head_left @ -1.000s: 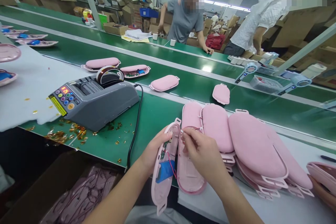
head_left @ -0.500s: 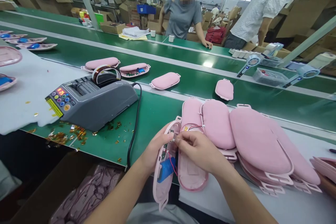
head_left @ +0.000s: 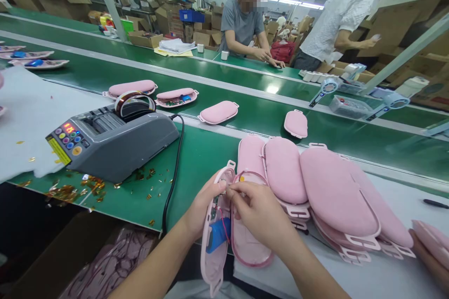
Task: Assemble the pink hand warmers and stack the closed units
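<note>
My left hand [head_left: 200,205] grips the upper edge of an open pink shell half [head_left: 213,261], which holds a blue battery [head_left: 217,239], red wires and a small circuit board. My right hand [head_left: 261,217] is pinched on the thin wires at the top of that half, fingertips touching my left thumb. Beside it lies the second pink half [head_left: 249,247], inside up, under my right hand. A row of overlapping closed pink cases [head_left: 329,191] lies just to the right on a white pad.
A grey tape dispenser [head_left: 112,142] with a black cord stands at left, gold tape scraps around it. Single pink cases [head_left: 218,112] ride the green conveyor [head_left: 351,138]. A box of pink parts [head_left: 108,266] sits below the table edge. Two people work across the belt.
My right hand has slid left along the wires to the top of the open half, meeting my left thumb. The view has shifted slightly.
</note>
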`<state>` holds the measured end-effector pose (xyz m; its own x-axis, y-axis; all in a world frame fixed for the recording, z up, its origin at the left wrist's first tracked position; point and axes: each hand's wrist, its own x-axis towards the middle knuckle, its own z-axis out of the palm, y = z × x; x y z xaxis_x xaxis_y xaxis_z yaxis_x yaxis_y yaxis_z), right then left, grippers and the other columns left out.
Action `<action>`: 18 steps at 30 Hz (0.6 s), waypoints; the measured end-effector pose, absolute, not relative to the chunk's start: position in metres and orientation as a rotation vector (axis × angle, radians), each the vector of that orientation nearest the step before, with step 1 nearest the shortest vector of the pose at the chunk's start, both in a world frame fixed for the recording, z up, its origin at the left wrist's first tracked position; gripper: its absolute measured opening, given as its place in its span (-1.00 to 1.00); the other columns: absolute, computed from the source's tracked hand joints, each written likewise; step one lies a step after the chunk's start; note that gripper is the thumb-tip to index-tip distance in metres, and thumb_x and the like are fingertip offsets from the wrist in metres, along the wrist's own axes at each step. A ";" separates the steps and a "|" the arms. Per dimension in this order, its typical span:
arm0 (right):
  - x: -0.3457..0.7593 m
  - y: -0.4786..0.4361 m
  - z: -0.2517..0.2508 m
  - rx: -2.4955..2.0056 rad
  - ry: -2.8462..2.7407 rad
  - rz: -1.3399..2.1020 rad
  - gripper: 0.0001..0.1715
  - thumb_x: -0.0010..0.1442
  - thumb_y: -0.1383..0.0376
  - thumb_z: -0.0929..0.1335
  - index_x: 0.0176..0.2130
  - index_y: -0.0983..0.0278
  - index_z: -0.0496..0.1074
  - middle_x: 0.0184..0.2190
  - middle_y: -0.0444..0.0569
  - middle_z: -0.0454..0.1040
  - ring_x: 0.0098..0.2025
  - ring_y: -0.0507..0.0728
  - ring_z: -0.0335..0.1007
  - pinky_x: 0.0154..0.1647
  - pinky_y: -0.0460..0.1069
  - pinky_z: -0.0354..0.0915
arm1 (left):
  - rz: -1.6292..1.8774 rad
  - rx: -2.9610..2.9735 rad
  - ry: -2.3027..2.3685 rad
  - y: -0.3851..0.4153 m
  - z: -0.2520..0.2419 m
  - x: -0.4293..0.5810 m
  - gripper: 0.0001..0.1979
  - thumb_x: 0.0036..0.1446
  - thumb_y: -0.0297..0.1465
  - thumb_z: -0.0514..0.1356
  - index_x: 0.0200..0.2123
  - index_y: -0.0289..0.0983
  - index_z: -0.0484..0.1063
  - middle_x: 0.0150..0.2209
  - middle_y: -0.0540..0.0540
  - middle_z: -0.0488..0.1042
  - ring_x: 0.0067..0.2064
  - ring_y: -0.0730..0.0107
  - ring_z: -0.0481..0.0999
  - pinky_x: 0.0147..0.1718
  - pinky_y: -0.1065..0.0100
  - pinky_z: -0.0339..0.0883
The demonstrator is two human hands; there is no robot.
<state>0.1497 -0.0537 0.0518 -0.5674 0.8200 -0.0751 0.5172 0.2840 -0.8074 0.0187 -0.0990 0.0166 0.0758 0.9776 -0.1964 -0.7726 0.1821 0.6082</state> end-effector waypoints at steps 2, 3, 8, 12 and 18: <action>0.163 -0.055 0.054 -1.308 -2.015 0.869 -0.77 0.23 0.20 0.23 -0.22 0.23 0.42 -0.36 -0.07 0.39 -0.49 0.03 0.25 -0.42 -0.04 0.20 | 1.345 0.384 0.627 -0.100 0.019 0.019 -0.62 0.05 -0.28 0.22 -0.06 -0.29 0.43 -0.39 -0.10 0.55 -0.36 0.23 0.53 -0.23 0.25 0.35; 0.169 -0.053 0.055 -1.351 -1.940 0.740 -0.68 0.21 0.16 0.26 -0.07 0.21 0.39 -0.29 -0.05 0.37 -0.50 0.02 0.25 -0.40 -0.02 0.24 | 1.345 0.388 0.615 -0.100 0.019 0.019 -0.60 0.06 -0.30 0.21 -0.01 -0.30 0.42 -0.36 -0.13 0.56 -0.30 0.18 0.55 -0.18 0.21 0.35; 0.175 -0.030 0.054 -1.229 -2.081 0.938 -0.81 0.15 0.21 0.32 -0.25 0.22 0.47 -0.31 -0.05 0.37 -0.40 0.04 0.30 -0.35 -0.02 0.27 | 1.340 0.468 0.527 -0.097 0.016 0.019 -0.55 0.07 -0.31 0.20 0.05 -0.29 0.38 -0.25 -0.18 0.58 -0.16 0.06 0.55 -0.07 0.12 0.31; 0.162 -0.024 0.054 -0.998 -1.948 1.418 -0.77 0.19 0.14 0.31 -0.35 0.26 0.40 -0.34 -0.07 0.44 -0.47 -0.01 0.30 -0.48 -0.09 0.25 | 1.361 0.485 0.524 -0.095 0.010 0.018 -0.60 0.08 -0.30 0.20 0.00 -0.30 0.42 -0.27 -0.17 0.57 -0.19 0.09 0.54 -0.06 0.12 0.30; 0.166 -0.035 0.054 -0.842 -1.731 1.854 -0.71 0.23 0.09 0.33 -0.21 0.26 0.44 -0.27 -0.04 0.51 -0.27 0.03 0.48 -0.21 -0.05 0.42 | 1.422 0.439 0.510 -0.094 0.008 0.017 -0.74 0.02 -0.31 0.26 -0.23 -0.33 0.47 -0.32 -0.12 0.52 -0.24 0.23 0.51 -0.13 0.25 0.31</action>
